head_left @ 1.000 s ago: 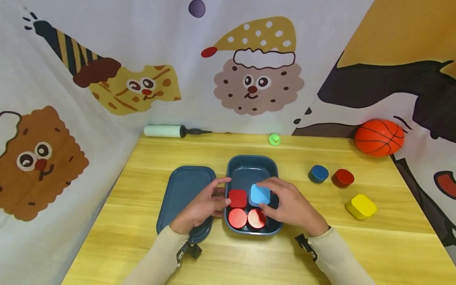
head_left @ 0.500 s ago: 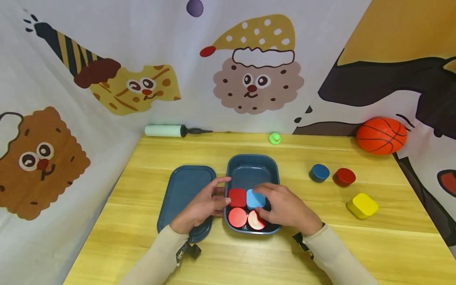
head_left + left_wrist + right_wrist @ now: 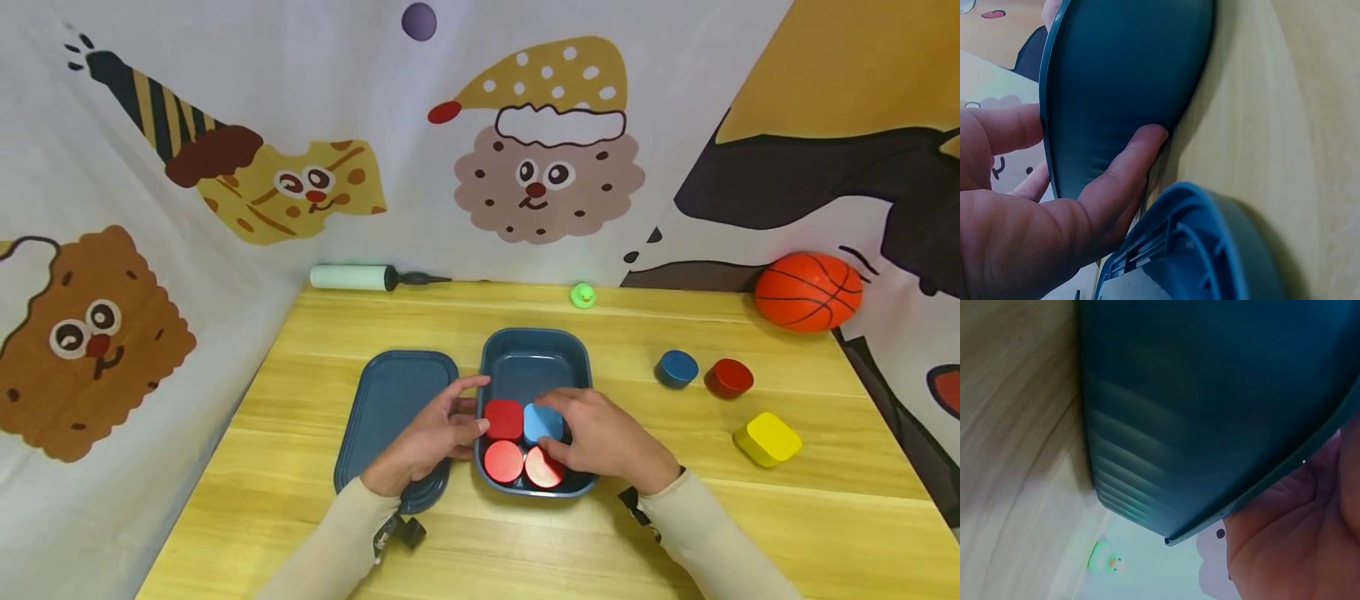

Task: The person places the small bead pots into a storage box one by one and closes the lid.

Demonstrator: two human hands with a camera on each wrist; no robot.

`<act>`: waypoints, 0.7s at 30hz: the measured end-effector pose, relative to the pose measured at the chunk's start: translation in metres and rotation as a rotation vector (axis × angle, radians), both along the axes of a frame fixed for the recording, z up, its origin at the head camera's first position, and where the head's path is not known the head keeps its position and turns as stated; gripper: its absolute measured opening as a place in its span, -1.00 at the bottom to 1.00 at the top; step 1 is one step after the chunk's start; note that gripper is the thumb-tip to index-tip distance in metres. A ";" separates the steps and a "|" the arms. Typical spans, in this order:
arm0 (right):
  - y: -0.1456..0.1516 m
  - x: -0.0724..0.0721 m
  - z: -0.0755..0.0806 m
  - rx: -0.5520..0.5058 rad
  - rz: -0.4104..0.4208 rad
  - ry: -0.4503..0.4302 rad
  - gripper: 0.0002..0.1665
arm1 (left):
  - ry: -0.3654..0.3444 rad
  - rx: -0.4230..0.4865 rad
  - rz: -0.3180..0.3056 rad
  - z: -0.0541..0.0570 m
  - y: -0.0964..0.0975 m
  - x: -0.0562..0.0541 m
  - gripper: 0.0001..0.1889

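A dark blue lunch box stands in front of me on the table. Its near half holds a red square block, a light blue square block and two red round blocks. My right hand reaches over the box's right rim and pinches the light blue block between thumb and fingers, beside the red square one. My left hand grips the left wall; in the left wrist view fingers lie along the outer wall. The right wrist view shows the box's outer side, which hides the blocks.
A dark blue lid lies left of the box, under my left forearm. To the right are a blue round block, a red round block and a yellow block. Behind stand a pump, a green duck and an orange ball.
The light blue block has moved slightly left and down in my right hand, from above the box's right side to beside the red square block. My left hand has kept its place.
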State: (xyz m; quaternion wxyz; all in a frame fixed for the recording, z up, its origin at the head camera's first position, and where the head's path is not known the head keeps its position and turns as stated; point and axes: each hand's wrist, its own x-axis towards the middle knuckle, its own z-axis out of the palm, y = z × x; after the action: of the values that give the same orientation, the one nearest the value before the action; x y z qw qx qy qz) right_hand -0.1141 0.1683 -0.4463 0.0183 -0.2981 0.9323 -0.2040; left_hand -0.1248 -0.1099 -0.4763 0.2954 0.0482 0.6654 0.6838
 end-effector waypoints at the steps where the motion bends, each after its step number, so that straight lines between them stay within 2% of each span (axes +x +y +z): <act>1: 0.000 0.000 0.000 -0.003 -0.004 0.004 -0.42 | 0.001 0.000 0.001 0.000 0.000 0.000 -0.24; 7: 0.005 0.000 0.003 -0.024 -0.042 0.032 -0.36 | 0.010 -0.005 0.003 0.001 0.000 0.000 -0.25; 15: 0.022 0.000 0.010 -0.194 -0.087 0.020 -0.45 | 0.008 -0.010 0.004 -0.001 0.000 0.001 -0.25; 21: 0.040 -0.001 0.010 -0.251 -0.161 0.065 -0.50 | 0.010 -0.027 0.005 -0.001 0.001 0.001 -0.25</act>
State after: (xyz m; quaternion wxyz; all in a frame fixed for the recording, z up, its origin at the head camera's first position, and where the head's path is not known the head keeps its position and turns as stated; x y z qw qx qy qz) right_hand -0.1152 0.2086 -0.4366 -0.0655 -0.2286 0.9206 -0.3099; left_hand -0.1242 -0.1089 -0.4777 0.2908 0.0461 0.6762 0.6753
